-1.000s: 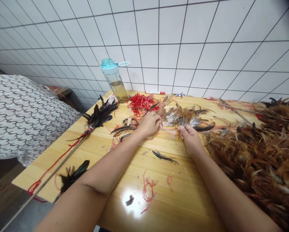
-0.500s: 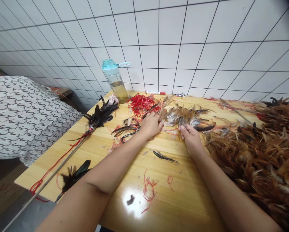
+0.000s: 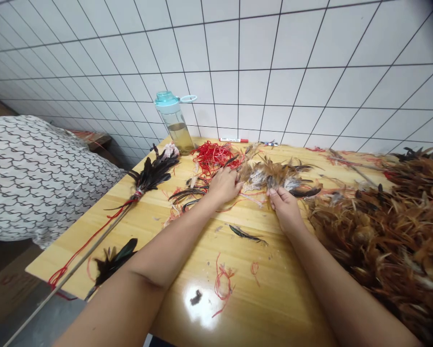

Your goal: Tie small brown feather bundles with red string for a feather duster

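My right hand (image 3: pixel 283 202) is closed in a pinch on feathers at the near edge of a small pile of brown, white and black feathers (image 3: pixel 274 173). To the left of that pile, my left hand (image 3: pixel 224 185) rests low over the table, fingers stretched forward and slightly apart at loose feathers; its fingertips are partly hidden. Just beyond the left hand lies a tangle of red string (image 3: pixel 212 156). Long dark feathers (image 3: pixel 187 193) lie beside the left wrist. Between my forearms is a single dark feather (image 3: pixel 246 234).
A feather-topped stick (image 3: pixel 89 250) with red string overhangs the table's left edge. A water bottle (image 3: pixel 180 135) and a red-capped marker (image 3: pixel 234 140) stand and lie near the tiled wall. Brown feathers (image 3: pixel 386 241) are heaped at right. Patterned cloth (image 3: pixel 46 178) hangs at left.
My left hand has loosened from a closed pose, its fingers now reaching forward. The right hand keeps its pinch in nearly the same place. The view has shifted slightly.
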Tool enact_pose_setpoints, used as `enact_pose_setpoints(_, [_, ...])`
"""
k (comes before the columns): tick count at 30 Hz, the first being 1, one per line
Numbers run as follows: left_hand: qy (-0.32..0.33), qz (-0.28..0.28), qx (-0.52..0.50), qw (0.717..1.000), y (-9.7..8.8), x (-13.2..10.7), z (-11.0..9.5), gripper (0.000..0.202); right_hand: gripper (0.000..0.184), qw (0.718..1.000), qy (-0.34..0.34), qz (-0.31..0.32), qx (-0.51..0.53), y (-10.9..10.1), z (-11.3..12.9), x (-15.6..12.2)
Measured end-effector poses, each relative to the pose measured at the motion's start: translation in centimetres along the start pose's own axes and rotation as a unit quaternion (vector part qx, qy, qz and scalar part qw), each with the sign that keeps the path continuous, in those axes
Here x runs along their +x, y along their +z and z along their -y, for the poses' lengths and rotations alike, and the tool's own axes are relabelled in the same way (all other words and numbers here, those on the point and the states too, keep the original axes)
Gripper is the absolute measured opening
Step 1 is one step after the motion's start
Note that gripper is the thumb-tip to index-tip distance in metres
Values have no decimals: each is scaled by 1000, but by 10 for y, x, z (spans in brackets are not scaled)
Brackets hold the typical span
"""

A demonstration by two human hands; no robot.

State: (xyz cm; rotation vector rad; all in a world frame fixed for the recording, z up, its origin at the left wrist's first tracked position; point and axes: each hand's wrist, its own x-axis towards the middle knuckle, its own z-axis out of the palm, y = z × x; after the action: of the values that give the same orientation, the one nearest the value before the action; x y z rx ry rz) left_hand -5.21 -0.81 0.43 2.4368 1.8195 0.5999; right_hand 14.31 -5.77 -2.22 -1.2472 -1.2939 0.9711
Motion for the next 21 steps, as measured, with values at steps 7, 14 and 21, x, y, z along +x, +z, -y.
enact_pose_setpoints(7, [-52,-7,-45,998,-8,6,12,12,31,1000,-2,1,-16,1,0,0])
enact_pose_setpoints(14, [-13,51,8,999,-9,3,10,7,30,1000,-5,6,-27,3,-2,0])
enact_pose_setpoints(21, [-122,-54,-228,964,-16,9,20,12,28,1000,-13,4,-28,3,0,-1])
